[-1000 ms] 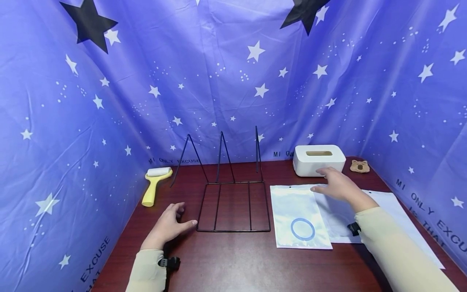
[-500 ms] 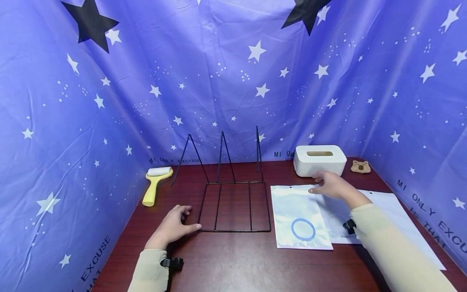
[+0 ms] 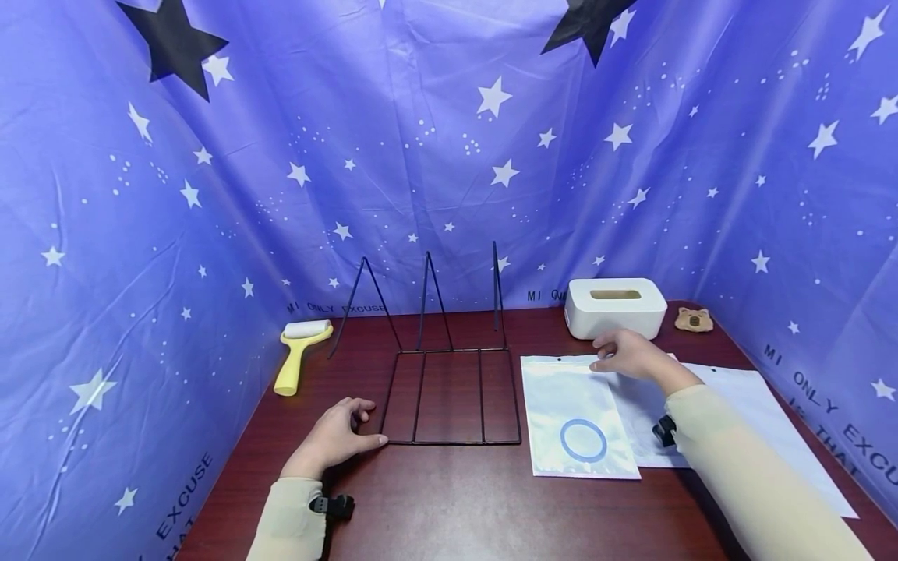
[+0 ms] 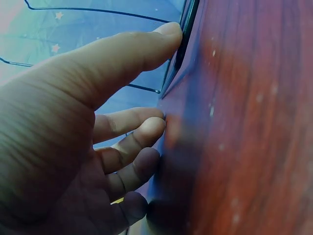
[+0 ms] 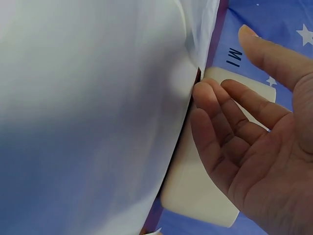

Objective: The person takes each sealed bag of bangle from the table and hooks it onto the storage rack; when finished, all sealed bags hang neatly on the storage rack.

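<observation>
My left hand [image 3: 338, 436] rests at the front left corner of a black wire rack [image 3: 449, 444]. In the left wrist view its thumb [image 4: 164, 41] touches the wire, and the other fingers bend loosely near the tabletop. My right hand [image 3: 634, 360] is over the far edge of a small shiny white pouch [image 3: 561, 397] with a blue ring on its front. This pouch overlaps a larger white pouch [image 3: 758, 421], partly hidden by my forearm. In the right wrist view the fingertips [image 5: 205, 95] are right at the pouch edge, the thumb held apart.
Behind my right hand stands a white tissue box [image 3: 596, 315], with a brown bear-face piece [image 3: 693, 319] beside it. A yellow-handled lint roller [image 3: 293, 362] lies at the back left. Blue star-printed cloth encloses the dark red table [image 3: 449, 506] at the back and sides.
My right hand has moved slightly left and its thumb and fingers have come closer together at the pouch's far edge. My left hand has shifted right, its thumb reaching the rack corner.
</observation>
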Demonstrator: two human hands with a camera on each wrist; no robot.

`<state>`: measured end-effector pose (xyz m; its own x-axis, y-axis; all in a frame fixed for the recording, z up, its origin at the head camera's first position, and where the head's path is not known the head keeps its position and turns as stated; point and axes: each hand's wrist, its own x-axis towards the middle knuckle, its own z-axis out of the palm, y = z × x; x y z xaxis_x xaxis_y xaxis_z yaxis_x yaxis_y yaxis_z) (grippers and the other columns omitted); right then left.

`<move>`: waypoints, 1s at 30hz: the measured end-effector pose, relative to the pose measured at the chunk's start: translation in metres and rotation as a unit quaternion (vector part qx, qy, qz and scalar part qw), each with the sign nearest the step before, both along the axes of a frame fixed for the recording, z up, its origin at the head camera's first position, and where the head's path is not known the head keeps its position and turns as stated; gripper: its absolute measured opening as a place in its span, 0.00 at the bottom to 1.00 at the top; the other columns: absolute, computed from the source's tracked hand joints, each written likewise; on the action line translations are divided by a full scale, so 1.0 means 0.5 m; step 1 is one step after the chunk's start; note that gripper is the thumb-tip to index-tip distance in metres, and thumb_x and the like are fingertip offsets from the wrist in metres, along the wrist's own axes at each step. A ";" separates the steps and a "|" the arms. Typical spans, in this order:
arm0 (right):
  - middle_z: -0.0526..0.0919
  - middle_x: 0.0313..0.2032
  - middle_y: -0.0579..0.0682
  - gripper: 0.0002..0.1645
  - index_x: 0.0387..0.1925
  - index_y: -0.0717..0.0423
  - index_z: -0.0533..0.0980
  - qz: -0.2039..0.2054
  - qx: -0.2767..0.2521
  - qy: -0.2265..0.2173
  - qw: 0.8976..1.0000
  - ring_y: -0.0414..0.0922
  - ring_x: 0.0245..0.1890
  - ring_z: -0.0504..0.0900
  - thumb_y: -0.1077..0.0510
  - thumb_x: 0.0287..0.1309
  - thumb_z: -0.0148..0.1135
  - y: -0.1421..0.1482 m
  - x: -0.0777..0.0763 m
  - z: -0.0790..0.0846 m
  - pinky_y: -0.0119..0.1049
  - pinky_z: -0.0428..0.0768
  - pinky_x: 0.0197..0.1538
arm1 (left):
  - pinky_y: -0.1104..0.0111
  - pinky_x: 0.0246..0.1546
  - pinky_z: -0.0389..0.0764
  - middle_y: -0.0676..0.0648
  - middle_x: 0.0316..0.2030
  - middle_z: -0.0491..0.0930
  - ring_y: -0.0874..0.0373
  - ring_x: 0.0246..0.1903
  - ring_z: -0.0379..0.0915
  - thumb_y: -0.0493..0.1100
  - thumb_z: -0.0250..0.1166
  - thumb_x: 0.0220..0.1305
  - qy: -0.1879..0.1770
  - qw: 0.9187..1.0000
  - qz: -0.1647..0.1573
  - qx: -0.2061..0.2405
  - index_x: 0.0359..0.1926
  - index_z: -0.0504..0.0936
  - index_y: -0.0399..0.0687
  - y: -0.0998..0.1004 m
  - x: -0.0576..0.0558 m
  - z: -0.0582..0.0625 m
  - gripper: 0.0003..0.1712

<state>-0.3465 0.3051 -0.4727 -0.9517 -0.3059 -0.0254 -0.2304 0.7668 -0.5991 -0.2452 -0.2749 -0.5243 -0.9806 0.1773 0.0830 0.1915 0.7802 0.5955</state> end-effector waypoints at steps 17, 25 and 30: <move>0.80 0.36 0.53 0.33 0.54 0.76 0.79 -0.021 0.001 -0.034 0.999 0.48 0.38 0.76 0.57 0.54 0.81 -0.004 -0.016 -0.026 0.42 0.75 0.44 | 0.63 0.40 0.75 0.55 0.39 0.76 0.59 0.36 0.71 0.52 0.86 0.49 0.002 0.999 -0.036 -0.005 0.51 0.85 0.53 0.012 0.005 0.006 0.30; 0.78 0.34 0.52 0.24 0.44 0.67 0.82 -0.031 0.001 -0.032 0.999 0.47 0.36 0.75 0.59 0.48 0.83 0.000 -0.019 -0.035 0.42 0.74 0.43 | 0.64 0.38 0.74 0.55 0.38 0.76 0.58 0.35 0.70 0.54 0.86 0.49 0.013 0.999 -0.041 -0.006 0.51 0.85 0.54 0.011 0.006 0.005 0.29; 0.78 0.31 0.50 0.19 0.37 0.63 0.81 -0.039 0.000 -0.024 0.999 0.46 0.34 0.76 0.61 0.47 0.83 0.003 -0.020 -0.035 0.41 0.74 0.41 | 0.64 0.38 0.74 0.58 0.38 0.75 0.59 0.35 0.70 0.55 0.86 0.48 0.007 1.000 -0.027 -0.013 0.50 0.85 0.58 0.011 0.009 0.002 0.29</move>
<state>-0.3563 0.3066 -0.4902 -0.9704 -0.2307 -0.0717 -0.1410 0.7818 -0.6074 -0.2406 -0.2695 -0.5235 -0.9685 0.2320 0.0907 0.2414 0.7842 0.5716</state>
